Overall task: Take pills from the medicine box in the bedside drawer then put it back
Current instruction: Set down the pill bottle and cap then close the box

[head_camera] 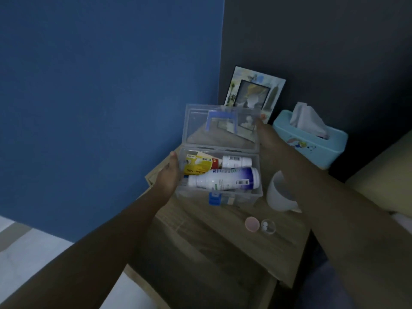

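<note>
Clear plastic is what both hands are working on: the medicine box (219,175) is sitting open on the wooden worktop (200,237), its long axis running left to right across the view, with its lid (220,126) standing up at the far side. The left hand (168,177) is cupping the box's left end, thumb on the rim and fingers wrapped against the wall. The right hand (262,123) is reaching past the box to the lid's upper right corner; its fingers are touching that edge, though how firmly they are gripping I cannot tell. Bottles (223,180) are lying inside. Two pills are resting in a small clear cup (268,226) near the front, beside a pink cap (252,224). Judging by this, the lid is about to be swung toward the person, and the right hand is the one placed to do it.
</note>
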`<action>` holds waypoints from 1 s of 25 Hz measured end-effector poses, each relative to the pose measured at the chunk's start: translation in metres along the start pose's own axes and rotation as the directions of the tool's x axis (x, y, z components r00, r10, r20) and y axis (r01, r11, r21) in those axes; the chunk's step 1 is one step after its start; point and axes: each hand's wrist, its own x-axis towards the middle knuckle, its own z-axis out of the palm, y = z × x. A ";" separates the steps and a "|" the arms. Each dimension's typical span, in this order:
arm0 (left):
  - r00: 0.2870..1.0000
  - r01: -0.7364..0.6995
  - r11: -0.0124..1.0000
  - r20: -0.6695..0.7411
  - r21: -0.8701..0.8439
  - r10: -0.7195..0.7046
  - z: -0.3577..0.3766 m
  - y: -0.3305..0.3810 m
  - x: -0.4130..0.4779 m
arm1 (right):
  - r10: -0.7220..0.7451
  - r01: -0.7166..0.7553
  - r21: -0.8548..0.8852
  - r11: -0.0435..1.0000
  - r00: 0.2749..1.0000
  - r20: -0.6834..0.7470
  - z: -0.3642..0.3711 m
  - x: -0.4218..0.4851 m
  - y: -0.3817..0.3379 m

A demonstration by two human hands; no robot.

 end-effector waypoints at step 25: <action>0.937 -0.148 0.965 0.283 -0.215 0.207 -0.021 -0.007 -0.017 | -0.432 0.579 -0.787 0.211 0.778 0.457 0.007 -0.142 0.061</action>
